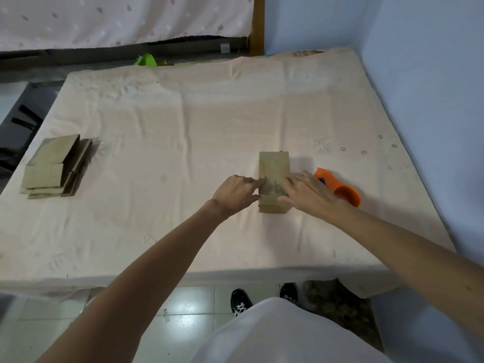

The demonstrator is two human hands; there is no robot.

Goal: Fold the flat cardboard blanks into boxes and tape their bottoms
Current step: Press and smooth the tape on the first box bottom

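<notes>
I see the box [273, 166] on the pale cloth-covered worktop [183, 121]; my left hand [235, 192] presses its side with straight fingers; my right hand [307, 196] lies flat on top; blue wall [424, 74] beside; tiled floor [183, 307] below.

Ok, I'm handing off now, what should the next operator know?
Left hand: fingertips on the left edge of the small brown cardboard box; grip unclear.
Right hand: flat, pressing its top.
Orange plastic tape dispenser lies just right of the box, unheld.
Stack of flat brown cardboard blanks sits at the left of the cloth-covered table.
Done: this box looks folded.
Left: no tape visible on it; then the stack.
</notes>
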